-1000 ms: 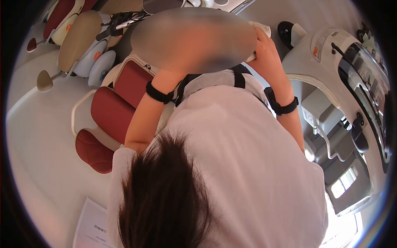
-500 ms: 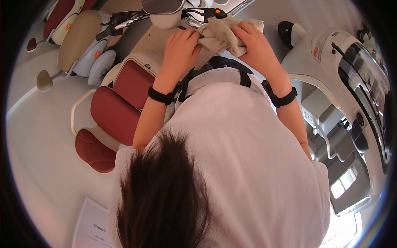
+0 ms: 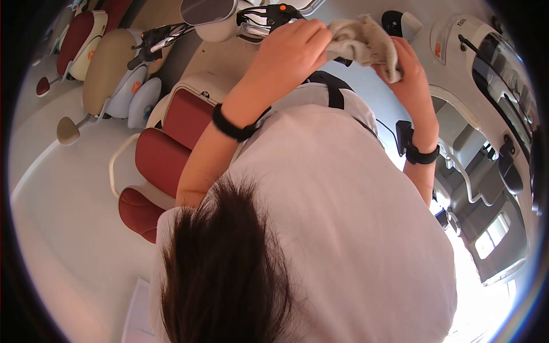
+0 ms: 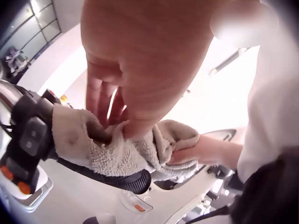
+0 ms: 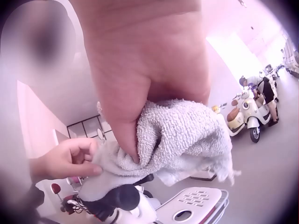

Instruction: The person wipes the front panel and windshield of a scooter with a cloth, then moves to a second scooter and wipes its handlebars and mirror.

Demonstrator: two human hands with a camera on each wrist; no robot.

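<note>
A crumpled beige cloth (image 3: 366, 46) stretches between both hands near the top of the head view. My left hand (image 3: 291, 51) pinches its left end; in the left wrist view the thumb and fingers of this hand (image 4: 140, 70) hold the terry fabric (image 4: 117, 154) against a black handlebar grip (image 4: 135, 181). My right hand (image 3: 409, 80) grips the other end. Close up in the right wrist view, the thumb of the right hand (image 5: 149, 60) presses into folds of the cloth (image 5: 177, 135), its other fingers hidden behind, while the left hand (image 5: 70, 158) is at the cloth's left edge.
Left of my arms is a red scooter seat (image 3: 163, 160). A round mirror (image 3: 209, 8) and a black brake lever mount (image 3: 274, 17) stand beyond my left hand. A white vehicle (image 3: 457, 86) is at the right; parked scooters (image 5: 252, 107) stand farther off.
Both hands and the cloth have moved to the right in the head view. My left hand has come across over the handlebar area, and the surroundings have shifted slightly.
</note>
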